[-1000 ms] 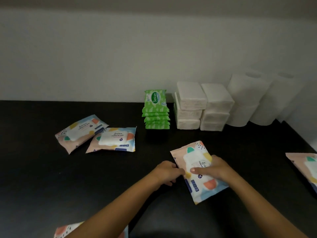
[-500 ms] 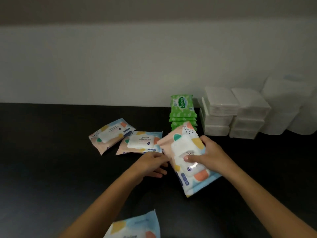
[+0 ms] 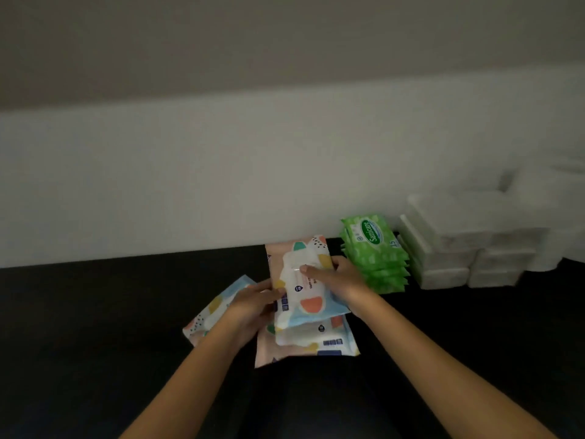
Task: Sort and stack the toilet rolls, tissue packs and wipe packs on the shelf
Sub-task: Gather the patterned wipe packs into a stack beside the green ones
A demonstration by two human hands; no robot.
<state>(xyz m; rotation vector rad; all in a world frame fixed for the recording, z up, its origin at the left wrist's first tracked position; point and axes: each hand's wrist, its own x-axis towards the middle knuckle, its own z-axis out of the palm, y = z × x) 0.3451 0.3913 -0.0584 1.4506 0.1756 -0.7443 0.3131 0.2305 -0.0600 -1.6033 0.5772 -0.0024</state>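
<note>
Right hand (image 3: 335, 277) and left hand (image 3: 256, 304) both gripping patterned wipe pack (image 3: 304, 280) over another pack (image 3: 316, 340) near shelf (image 3: 95, 327) back edge; crooked release risks sliding off.

Dim rm: plain white wall (image 3: 190, 185) behind matte black shelf (image 3: 95, 343).

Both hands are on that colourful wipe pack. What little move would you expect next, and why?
Probably lowering it flat and square onto the matching pack under it. The right hand and left hand hold the wipe pack tilted over that one, overlapping it; a third pack lies just left, unstacked.
</note>
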